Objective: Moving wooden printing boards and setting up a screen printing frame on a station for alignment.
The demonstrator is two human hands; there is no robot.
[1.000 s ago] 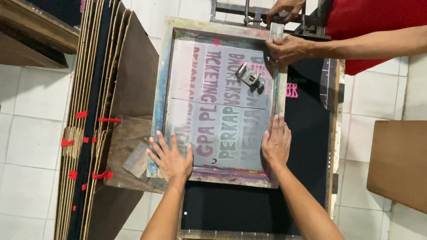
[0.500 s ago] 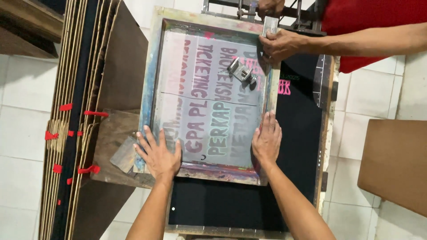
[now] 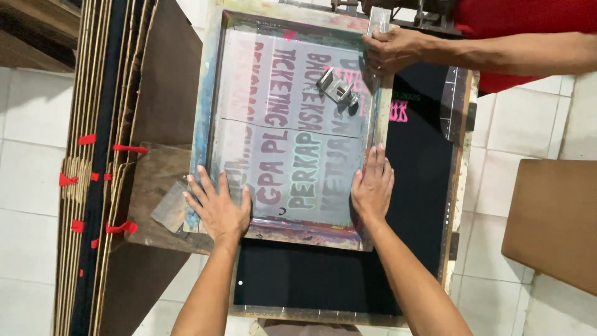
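Now, hands (image 3: 219, 210) flat — screen frame's (image 3: 292, 228) near edge.

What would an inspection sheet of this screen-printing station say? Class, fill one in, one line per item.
Surface: black fabric on a printing board.
Job's things: printing screen frame flat on the fabric; metal clamp piece on its mesh.
Clutter: stacked boards with red ties.
Grippers: left hand and right hand flat on the frame's near corners; another person's hand at the far corner.
Cables: nothing seen.
Surroundings: white tiled floor, cardboard sheet.
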